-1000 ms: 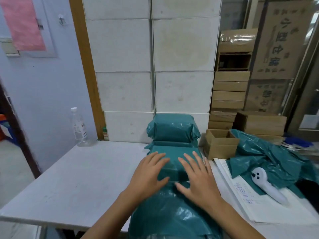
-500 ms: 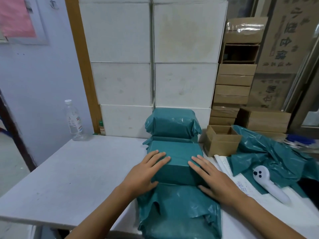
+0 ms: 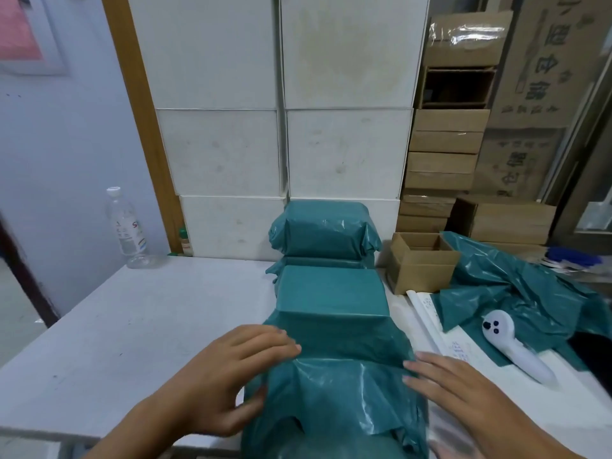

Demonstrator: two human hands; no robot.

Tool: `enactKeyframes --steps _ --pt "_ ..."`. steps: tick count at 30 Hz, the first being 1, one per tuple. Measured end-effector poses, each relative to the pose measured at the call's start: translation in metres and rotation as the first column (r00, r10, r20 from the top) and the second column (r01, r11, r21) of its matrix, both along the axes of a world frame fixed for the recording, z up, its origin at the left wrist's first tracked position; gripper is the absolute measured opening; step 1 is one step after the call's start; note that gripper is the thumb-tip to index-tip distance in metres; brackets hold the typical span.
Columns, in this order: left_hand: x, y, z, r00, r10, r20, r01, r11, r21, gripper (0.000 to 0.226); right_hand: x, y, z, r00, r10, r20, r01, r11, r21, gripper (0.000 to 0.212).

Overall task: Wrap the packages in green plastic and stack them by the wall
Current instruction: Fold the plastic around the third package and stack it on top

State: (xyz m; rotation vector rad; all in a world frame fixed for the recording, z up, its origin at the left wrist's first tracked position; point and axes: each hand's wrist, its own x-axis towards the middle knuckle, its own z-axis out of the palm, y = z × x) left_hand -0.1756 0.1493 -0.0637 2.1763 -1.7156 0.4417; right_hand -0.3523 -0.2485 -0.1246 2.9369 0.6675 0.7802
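Observation:
A box-shaped package (image 3: 331,294) lies in the middle of the white table (image 3: 149,319), covered by green plastic whose loose end (image 3: 337,392) trails toward me over the table edge. Behind it, wrapped green packages (image 3: 323,233) are stacked against the white boxes at the wall. My left hand (image 3: 228,376) rests with spread fingers on the left side of the loose plastic. Flat on the plastic's right edge lies my right hand (image 3: 457,382). Neither hand grips anything.
An open cardboard box (image 3: 420,265) stands right of the package. Crumpled green plastic sheets (image 3: 516,293), a white handheld device (image 3: 516,346) and papers (image 3: 443,336) lie at the right. A clear bottle (image 3: 126,226) stands at the back left. Brown cartons (image 3: 443,160) are piled at the back right.
Both hands have slid back from the top of the package toward me, onto the loose plastic. The view has tilted down slightly.

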Motion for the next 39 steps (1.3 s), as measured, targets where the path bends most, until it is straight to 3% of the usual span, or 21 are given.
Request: enactKeyframes --steps 2,5,7,12,15,17,18,20,21,22,23,24,25,26,28,33,36,39 --pt "-0.009 0.021 -0.005 1.000 0.014 -0.017 -0.012 0.994 0.108 0.063 -0.009 0.003 -0.017 0.998 0.067 0.002 -0.066 0.993 -0.098 0.040" --pt "-0.010 0.038 -0.031 0.990 -0.017 0.143 -0.028 0.951 0.308 0.065 -0.013 0.008 -0.041 0.999 0.029 -0.025 -0.032 0.989 -0.146 0.044" --pt "-0.011 0.042 -0.052 0.978 -0.052 0.200 -0.019 0.942 0.336 0.056 -0.014 0.008 -0.052 0.999 0.017 -0.036 -0.021 0.989 -0.143 0.042" --pt "-0.015 0.045 -0.072 0.985 0.008 0.173 -0.042 0.981 0.192 0.039 -0.017 0.017 -0.052 0.999 -0.033 0.005 0.033 0.988 -0.151 0.037" --pt "-0.014 0.040 -0.070 0.996 0.029 0.089 -0.031 0.999 0.023 0.029 -0.018 0.023 -0.048 0.996 -0.094 -0.005 0.093 0.992 -0.086 0.040" --pt "-0.017 0.033 -0.060 0.998 0.031 -0.061 -0.039 0.991 -0.129 0.017 -0.019 0.035 -0.042 0.957 -0.187 -0.223 0.178 0.982 -0.062 0.039" --pt "-0.019 0.030 -0.054 0.989 0.043 -0.140 -0.070 0.978 -0.197 0.012 -0.019 0.019 -0.057 0.890 -0.165 -0.424 0.165 0.986 -0.039 0.038" --pt "-0.018 0.022 -0.042 0.956 0.077 -0.282 -0.165 0.939 -0.303 0.010 -0.014 -0.019 -0.066 0.866 -0.035 -0.499 0.096 0.991 0.097 0.040" --pt "-0.015 0.019 -0.036 0.933 0.086 -0.349 -0.210 0.919 -0.334 0.012 -0.006 -0.049 -0.076 0.877 0.143 -0.458 -0.016 0.963 0.270 0.036" --pt "-0.012 0.015 -0.030 0.907 0.087 -0.413 -0.249 0.900 -0.358 0.015 0.003 -0.066 -0.079 0.867 0.307 -0.392 -0.079 0.863 0.499 0.030" --pt "-0.007 0.012 -0.024 0.879 0.081 -0.470 -0.283 0.881 -0.379 0.017 0.003 -0.067 -0.066 0.830 0.390 -0.399 -0.093 0.802 0.589 0.030" --pt "-0.001 0.007 -0.017 0.855 0.074 -0.513 -0.313 0.862 -0.398 0.017 0.003 -0.048 -0.030 0.899 0.285 -0.332 -0.015 0.778 0.628 0.033" --pt "0.005 0.001 -0.011 0.838 0.076 -0.540 -0.343 0.843 -0.414 0.017 0.003 -0.024 0.006 0.931 0.100 -0.351 0.106 0.846 0.522 0.030" --pt "0.012 -0.007 -0.004 0.826 0.087 -0.556 -0.375 0.822 -0.428 0.018 0.013 0.002 0.035 0.931 -0.063 -0.360 0.280 0.757 0.591 0.025" --pt "0.029 -0.027 0.009 0.788 0.110 -0.605 -0.449 0.776 -0.443 0.020 0.021 0.032 0.051 0.973 -0.089 -0.213 0.226 0.542 0.809 0.023" --pt "0.085 -0.086 0.030 0.587 0.060 -0.807 -0.631 0.658 -0.410 0.017 0.106 0.028 0.090 0.949 -0.152 -0.275 0.306 0.247 0.919 0.025" --pt "0.105 -0.110 0.028 0.470 0.039 -0.882 -0.694 0.634 -0.341 0.020 0.140 0.032 0.083 0.922 -0.130 -0.365 0.383 0.150 0.912 0.024" --pt "0.117 -0.121 0.014 0.418 0.091 -0.904 -0.713 0.650 -0.264 0.024 0.161 0.031 0.075 0.892 -0.134 -0.433 0.441 0.044 0.896 0.028"
